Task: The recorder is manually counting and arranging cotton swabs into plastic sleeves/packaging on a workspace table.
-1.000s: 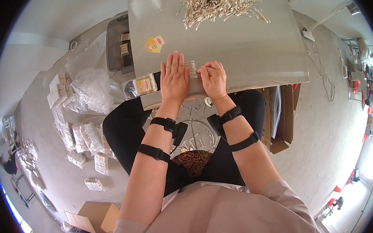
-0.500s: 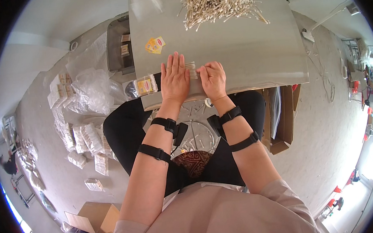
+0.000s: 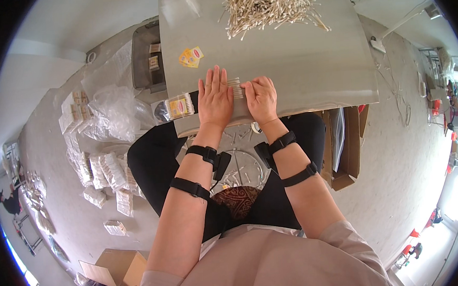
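My left hand [image 3: 215,99] lies flat on the table with its fingers stretched out, covering part of a row of white cotton swabs [image 3: 236,88]. The swabs' ends stick out to the right from under its edge. Just right of them, my right hand [image 3: 262,99] is closed in a loose fist, its thumb tip at the swab ends; nothing shows in it. To the left of my left hand lies a pack of cotton swabs [image 3: 179,106] with a yellow label, on a dark strip at the table edge. Yellow printed cards [image 3: 190,57] lie beyond my left fingertips.
A large heap of loose cotton swabs [image 3: 273,6] covers the far part of the grey table [image 3: 308,65]. A dark bin [image 3: 146,59] with small packs stands at its left. Bagged packs [image 3: 105,169] lie on the floor; a cardboard box [image 3: 351,151] stands under the table's right side.
Almost nothing differs. Both hands keep their places at the row of swabs, with only a very slight shift of the fingers.
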`<state>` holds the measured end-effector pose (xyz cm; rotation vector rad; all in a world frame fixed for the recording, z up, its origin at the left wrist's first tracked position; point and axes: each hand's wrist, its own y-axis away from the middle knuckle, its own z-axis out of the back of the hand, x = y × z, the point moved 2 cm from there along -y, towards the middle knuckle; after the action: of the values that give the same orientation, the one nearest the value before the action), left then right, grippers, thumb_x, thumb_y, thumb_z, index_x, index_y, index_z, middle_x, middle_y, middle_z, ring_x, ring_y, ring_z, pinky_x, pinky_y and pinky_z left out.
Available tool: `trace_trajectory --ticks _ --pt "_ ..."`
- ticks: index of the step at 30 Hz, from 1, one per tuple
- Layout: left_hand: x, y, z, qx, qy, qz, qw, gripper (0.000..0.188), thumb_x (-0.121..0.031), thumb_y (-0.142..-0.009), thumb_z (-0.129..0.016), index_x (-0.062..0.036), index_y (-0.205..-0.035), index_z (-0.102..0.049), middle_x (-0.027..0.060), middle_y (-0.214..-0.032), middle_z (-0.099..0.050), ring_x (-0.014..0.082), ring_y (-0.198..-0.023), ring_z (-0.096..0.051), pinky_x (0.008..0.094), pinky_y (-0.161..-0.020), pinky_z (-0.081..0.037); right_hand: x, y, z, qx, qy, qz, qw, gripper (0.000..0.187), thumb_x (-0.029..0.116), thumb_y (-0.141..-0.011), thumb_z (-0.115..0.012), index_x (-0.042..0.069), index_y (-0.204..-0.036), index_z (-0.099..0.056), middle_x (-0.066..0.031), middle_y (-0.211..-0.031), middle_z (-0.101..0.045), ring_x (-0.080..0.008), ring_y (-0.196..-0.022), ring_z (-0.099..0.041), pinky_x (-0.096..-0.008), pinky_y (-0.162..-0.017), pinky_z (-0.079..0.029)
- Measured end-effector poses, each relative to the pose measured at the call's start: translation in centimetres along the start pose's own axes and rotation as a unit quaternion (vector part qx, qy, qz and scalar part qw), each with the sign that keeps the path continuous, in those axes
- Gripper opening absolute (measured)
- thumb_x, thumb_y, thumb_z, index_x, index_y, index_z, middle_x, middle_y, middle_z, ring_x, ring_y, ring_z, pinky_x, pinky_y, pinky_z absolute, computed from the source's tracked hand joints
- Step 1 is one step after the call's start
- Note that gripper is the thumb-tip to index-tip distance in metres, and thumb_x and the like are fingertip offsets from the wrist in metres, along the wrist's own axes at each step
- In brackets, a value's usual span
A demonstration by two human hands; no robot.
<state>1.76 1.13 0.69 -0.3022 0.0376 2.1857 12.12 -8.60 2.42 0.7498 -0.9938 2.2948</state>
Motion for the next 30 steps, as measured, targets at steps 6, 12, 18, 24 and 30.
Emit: trace_trajectory --ticks 6,12,18,24,30 --pt "0.0 0.0 -0.1 0.011 -0.009 0.005 1.0 0.054 -0.034 -0.103 -0.034 -0.0093 -0.15 -0.031 0.0076 -0.159 -0.025 0.0231 -0.147 -0.021 0.0447 -0.119 -0.017 0.3 -0.1 0.0 0.002 0.007 -0.007 1.0 0.011 0.012 -0.086 -0.065 0.008 -0.078 -0.072 -0.0066 -0.075 -0.057 -0.027 -0.074 -0.056 -0.0385 -0.069 -0.047" --pt "-0.1 -0.1 0.1 0.009 -0.007 0.005 1.0 0.054 -0.034 -0.102 -0.035 -0.0087 -0.15 -0.031 0.008 -0.158 -0.026 0.0229 -0.147 -0.021 0.0448 -0.119 -0.017 0.3 -0.3 -0.1 0.012 0.022 0.005 1.0 0.012 0.013 -0.087 -0.064 0.009 -0.081 -0.073 -0.0065 -0.075 -0.057 -0.0267 -0.075 -0.056 -0.0382 -0.069 -0.047" --pt "-0.1 -0.1 0.3 0.001 0.003 0.003 1.0 0.053 -0.032 -0.102 -0.038 -0.0071 -0.149 -0.033 0.009 -0.157 -0.029 0.0239 -0.146 -0.025 0.045 -0.119 -0.018 -0.1 -0.7 0.0 0.016 -0.014 -0.051 0.998 0.01 0.013 -0.087 -0.064 0.01 -0.086 -0.073 -0.0075 -0.077 -0.058 -0.0286 -0.077 -0.057 -0.0394 -0.071 -0.047" --pt "-0.1 0.1 0.7 -0.011 0.019 -0.004 1.0 0.052 -0.03 -0.102 -0.038 -0.0065 -0.148 -0.034 0.0102 -0.156 -0.031 0.0251 -0.145 -0.027 0.0453 -0.119 -0.018 -3.2 -6.2 -0.6 0.058 0.033 -0.098 0.993 0.014 0.014 -0.088 -0.062 0.009 -0.098 -0.07 -0.0096 -0.088 -0.062 -0.0313 -0.087 -0.059 -0.0405 -0.08 -0.049" --pt "-0.3 0.2 0.8 0.007 0.024 0.0 1.0 0.053 -0.031 -0.103 -0.034 -0.0063 -0.15 -0.031 0.01 -0.157 -0.028 0.0245 -0.146 -0.024 0.0446 -0.12 -0.017 -4.2 -11.3 -3.4 0.078 0.098 0.041 0.991 0.012 0.012 -0.086 -0.063 0.008 -0.095 -0.069 -0.009 -0.097 -0.063 -0.0307 -0.096 -0.058 -0.0405 -0.086 -0.049"
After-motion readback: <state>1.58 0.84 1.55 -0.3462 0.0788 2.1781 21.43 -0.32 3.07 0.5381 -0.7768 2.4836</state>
